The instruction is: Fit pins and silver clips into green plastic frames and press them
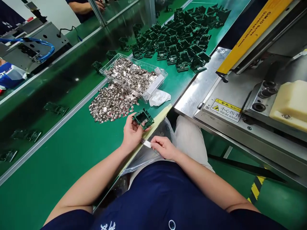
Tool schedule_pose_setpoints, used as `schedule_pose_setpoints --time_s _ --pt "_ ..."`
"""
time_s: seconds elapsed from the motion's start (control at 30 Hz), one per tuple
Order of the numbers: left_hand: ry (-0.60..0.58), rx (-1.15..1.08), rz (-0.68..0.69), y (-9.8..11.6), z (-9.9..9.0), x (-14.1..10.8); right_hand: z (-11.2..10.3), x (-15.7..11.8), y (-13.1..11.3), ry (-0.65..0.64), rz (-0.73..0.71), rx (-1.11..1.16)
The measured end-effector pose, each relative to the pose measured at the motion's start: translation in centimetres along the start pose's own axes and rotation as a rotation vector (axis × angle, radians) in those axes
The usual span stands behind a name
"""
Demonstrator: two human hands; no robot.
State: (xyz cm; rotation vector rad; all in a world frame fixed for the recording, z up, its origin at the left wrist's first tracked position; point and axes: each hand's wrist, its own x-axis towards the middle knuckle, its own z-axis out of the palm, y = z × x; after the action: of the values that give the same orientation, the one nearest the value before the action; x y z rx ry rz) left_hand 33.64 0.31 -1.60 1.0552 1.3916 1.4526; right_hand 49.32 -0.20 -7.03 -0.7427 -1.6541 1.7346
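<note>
My left hand (132,133) grips a dark green plastic housing (144,118) with an open recess, over the table's front edge. Just below it, my right hand (165,147) pinches the lower end of a short strip of small silvery metal pieces (145,142). The strip's upper end reaches the fingers of my left hand; whether that hand holds it too I cannot tell. Beyond the hands lies a heap of small metal pieces (111,103), beside a clear plastic box (157,83) full of the same pieces.
Many green housings (172,51) are piled at the back of the green table (72,159). A crumpled white cloth (159,97) lies near the box. On the right stands a screen-printing machine (254,38) with a warning label. Another person's arm (82,8) shows beyond the partition.
</note>
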Motion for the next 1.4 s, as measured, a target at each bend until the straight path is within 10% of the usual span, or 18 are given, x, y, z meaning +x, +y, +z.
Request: schedule_pose_setpoints --time_s 0.43,0.63,0.97,1.2,1.4 --pt "0.005 -0.021 0.002 -0.2 -0.1 0.1 -0.9 -0.4 1.1 -0.042 0.198 -0.608" --pt "0.051 -0.137 0.028 -0.2 -0.1 -0.2 -2.0 -0.3 -2.4 -0.048 0.294 -0.922" --pt "0.071 -0.283 0.049 -0.3 -0.2 0.0 -3.7 0.2 -6.8 0.098 -0.033 -0.767" --pt "0.048 -0.269 0.076 -0.1 -0.1 -0.5 -0.6 3.3 -7.9 0.498 -0.244 -0.516" --pt "0.015 -0.214 0.136 0.0 -0.4 -0.9 1.7 5.5 -7.1 0.517 -0.303 -0.644"
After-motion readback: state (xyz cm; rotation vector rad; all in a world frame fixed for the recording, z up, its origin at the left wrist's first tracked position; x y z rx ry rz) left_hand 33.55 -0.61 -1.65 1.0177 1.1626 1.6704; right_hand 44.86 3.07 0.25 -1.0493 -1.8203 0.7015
